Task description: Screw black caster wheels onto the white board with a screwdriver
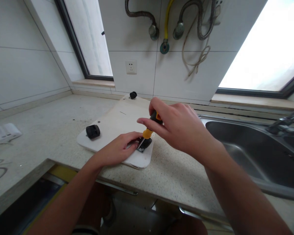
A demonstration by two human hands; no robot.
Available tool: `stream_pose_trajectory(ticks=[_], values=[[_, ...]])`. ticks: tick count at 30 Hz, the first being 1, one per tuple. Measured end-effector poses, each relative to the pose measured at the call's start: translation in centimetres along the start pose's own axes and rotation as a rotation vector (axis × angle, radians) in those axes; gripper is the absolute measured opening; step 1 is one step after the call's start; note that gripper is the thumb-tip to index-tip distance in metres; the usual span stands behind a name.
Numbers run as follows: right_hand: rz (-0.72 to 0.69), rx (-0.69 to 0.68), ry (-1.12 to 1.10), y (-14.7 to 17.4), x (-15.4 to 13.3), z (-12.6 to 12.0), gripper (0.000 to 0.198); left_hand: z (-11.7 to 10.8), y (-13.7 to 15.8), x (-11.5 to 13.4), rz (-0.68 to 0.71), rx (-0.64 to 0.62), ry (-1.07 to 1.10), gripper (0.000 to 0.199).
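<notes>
A white board (117, 120) with rounded corners lies flat on the counter, black caster wheels fixed at its corners. In my right hand (178, 125) is a screwdriver (148, 133) with a yellow and black handle, fingers closed around it. Its shaft slants down to the metal plate of the near right caster (146, 143). My left hand (119, 148) rests low on the board, thumb and fingers closed on that caster's left side. The screw under the tip is too small to make out. Two other casters show: the near left caster (93, 131) and the far caster (133, 95).
A steel sink (247, 147) with a faucet (286, 122) is set into the counter (171, 176) on the right. At the far left lies a white plug adapter (6, 132) with a cable. Hoses and a wall socket (131, 67) are on the tiled wall behind.
</notes>
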State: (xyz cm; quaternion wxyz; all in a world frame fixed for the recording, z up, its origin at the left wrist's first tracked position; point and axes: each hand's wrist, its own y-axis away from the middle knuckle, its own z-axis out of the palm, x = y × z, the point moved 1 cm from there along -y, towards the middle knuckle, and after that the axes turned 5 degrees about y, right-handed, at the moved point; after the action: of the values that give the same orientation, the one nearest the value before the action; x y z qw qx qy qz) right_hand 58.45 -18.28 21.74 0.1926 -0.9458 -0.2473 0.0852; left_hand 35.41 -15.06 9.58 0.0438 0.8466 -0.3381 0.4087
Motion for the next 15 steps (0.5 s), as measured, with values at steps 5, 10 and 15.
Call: stream_pose_trajectory(ticks=[5,10,15], values=[[-0.087,-0.129,-0.195,0.4,0.9,-1.0,0.037,0.1,0.0,0.0,0.016,-0.002,0.023,0.035],[-0.070,-0.103,-0.143,0.2,0.6,-0.8,0.033,0.0,0.0,0.1,-0.001,-0.005,0.013,0.035],[-0.001,-0.046,-0.082,-0.1,0.3,-0.3,0.049,0.0,0.1,0.1,0.000,0.008,0.003,0.035]])
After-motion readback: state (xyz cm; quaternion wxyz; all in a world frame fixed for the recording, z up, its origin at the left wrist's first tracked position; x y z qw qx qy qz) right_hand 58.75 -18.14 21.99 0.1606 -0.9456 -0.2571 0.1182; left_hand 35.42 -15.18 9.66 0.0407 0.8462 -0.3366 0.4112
